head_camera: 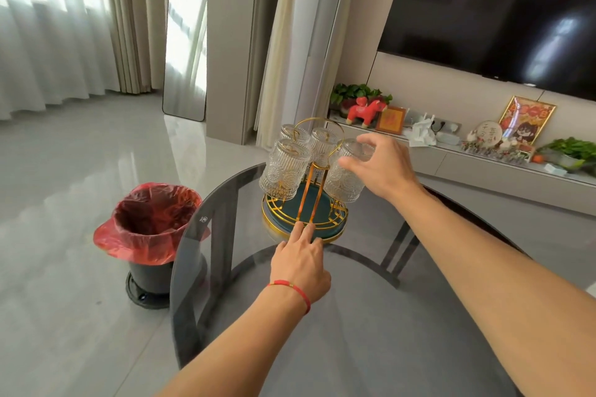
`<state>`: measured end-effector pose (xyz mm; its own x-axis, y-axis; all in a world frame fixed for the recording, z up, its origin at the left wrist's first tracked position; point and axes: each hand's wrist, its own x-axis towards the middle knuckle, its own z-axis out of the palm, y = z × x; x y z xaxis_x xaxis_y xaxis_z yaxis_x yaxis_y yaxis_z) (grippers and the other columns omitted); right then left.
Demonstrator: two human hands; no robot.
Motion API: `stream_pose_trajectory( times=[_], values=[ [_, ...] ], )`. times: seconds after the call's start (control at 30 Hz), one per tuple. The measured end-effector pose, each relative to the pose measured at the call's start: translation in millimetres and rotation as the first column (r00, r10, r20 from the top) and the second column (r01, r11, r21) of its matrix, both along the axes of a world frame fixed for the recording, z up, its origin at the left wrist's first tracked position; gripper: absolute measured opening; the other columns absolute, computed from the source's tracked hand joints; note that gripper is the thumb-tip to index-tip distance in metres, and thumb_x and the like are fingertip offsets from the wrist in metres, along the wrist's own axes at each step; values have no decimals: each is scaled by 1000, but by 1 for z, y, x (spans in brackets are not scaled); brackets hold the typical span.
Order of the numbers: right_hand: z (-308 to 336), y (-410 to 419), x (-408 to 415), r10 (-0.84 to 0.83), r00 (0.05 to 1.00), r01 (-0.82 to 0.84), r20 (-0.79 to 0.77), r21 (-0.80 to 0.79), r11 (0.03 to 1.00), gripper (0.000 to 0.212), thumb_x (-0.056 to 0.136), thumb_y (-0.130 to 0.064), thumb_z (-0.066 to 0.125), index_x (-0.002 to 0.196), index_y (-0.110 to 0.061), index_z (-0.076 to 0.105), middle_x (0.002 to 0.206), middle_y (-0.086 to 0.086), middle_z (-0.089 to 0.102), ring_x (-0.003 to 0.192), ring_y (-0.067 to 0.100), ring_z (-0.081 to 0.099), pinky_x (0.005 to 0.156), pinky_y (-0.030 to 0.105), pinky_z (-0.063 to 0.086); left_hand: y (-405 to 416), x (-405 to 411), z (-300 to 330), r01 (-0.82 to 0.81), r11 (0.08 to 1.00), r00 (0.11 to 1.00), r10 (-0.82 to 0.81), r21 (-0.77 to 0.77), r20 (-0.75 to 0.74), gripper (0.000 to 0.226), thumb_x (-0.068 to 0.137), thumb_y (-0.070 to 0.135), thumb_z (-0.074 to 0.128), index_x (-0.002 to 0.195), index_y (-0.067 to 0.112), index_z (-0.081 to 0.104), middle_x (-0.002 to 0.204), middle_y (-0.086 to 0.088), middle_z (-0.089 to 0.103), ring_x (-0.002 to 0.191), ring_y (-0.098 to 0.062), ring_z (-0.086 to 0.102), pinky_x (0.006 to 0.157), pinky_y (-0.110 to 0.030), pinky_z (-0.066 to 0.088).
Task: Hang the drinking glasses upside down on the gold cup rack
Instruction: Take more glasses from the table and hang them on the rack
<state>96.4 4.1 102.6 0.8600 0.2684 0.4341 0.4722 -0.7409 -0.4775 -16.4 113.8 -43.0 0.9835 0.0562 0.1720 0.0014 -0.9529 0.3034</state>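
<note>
On the round glass table (354, 316) we see the gold rack (304, 203) with its teal tray base, and four ribbed glasses hang on it upside down. Our right hand (377, 164) has its fingers curled around the base of the rightmost glass (343, 176), which tilts outward on its prong. Our left hand (301, 264) lies flat, two fingers stretched out and touching the rack's near rim.
</note>
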Motion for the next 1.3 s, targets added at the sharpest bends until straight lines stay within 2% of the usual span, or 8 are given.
stream_pose_trajectory(
  times=[0.3, 0.5, 0.67, 0.77, 0.83, 0.97, 1.07, 1.3],
  values=[
    [-26, 8, 4, 60, 998, -58, 11, -135, 989, 55, 91, -31, 74, 140, -10, 64, 146, 13, 58, 136, 29, 52, 112, 35, 37, -1, 2, 1, -16, 1000, 1000, 16, -11, -7, 40, 88, 30, 63, 123, 10, 64, 147, -7, 44, 137, -25, 32, 96, -43, 54],
    [-38, 2, 7, 85, 996, -86, -10, -122, 989, 53, 93, -32, 71, 141, -11, 61, 141, 13, 45, 134, 30, 46, 113, 33, 33, -5, 2, 0, -37, 998, 999, 38, 47, -26, 41, 90, 32, 62, 123, 9, 64, 152, -8, 39, 143, -28, 27, 97, -46, 52],
    [-45, -12, -4, 157, 984, -167, -90, -111, 980, 71, 98, -30, 66, 160, -22, 33, 162, 11, 28, 151, 29, 32, 119, 38, 29, -10, 2, -2, -58, 994, 998, 60, 97, -16, 41, 90, 32, 59, 124, 10, 63, 158, -8, 33, 148, -28, 20, 104, -47, 48],
    [-53, -35, -21, 165, 984, -169, -66, -61, 984, 74, 100, -25, 62, 163, -21, 24, 169, 7, 18, 155, 24, 25, 114, 27, 20, -13, 0, -3, -57, 990, 998, 61, 128, -28, 42, 92, 34, 57, 127, 11, 62, 163, -8, 26, 152, -29, 15, 111, -48, 42],
    [-60, -61, -35, 155, 986, -159, -58, -65, 985, 64, 100, -24, 60, 159, -20, 34, 167, 6, 24, 153, 23, 31, 114, 26, 22, -15, -3, -4, -55, 988, 998, 58, 144, -23, 42, 94, 36, 55, 128, 12, 62, 165, -9, 24, 152, -29, 15, 114, -49, 38],
    [-74, -119, -75, 244, 970, -244, -3, -60, 968, 39, 98, -13, 60, 136, -20, 61, 145, 0, 51, 131, 16, 53, 110, 36, 46, -24, -6, -7, -17, 994, 1000, 17, 106, 2, 43, 95, 38, 51, 130, 14, 60, 162, -7, 31, 149, -26, 21, 118, -48, 33],
    [-84, -162, -107, 249, 968, -250, 45, 18, 968, 35, 95, -7, 60, 125, -22, 68, 129, -8, 60, 113, 5, 59, 97, 27, 50, -44, -12, -7, 66, 998, 997, -67, 25, 39, 49, 96, 37, 53, 140, 14, 54, 161, -7, 36, 149, -26, 26, 119, -43, 31],
    [-87, -238, -150, -32, 999, 16, 43, 328, 945, 26, 91, 4, 64, 96, -17, 78, 96, -8, 74, 86, 12, 67, 76, 18, 52, -132, -50, -10, 290, 934, 956, -273, -209, 106, 50, 93, 35, 59, 140, 22, 53, 143, 3, 57, 135, -16, 46, 108, -25, 38]
  ],
)
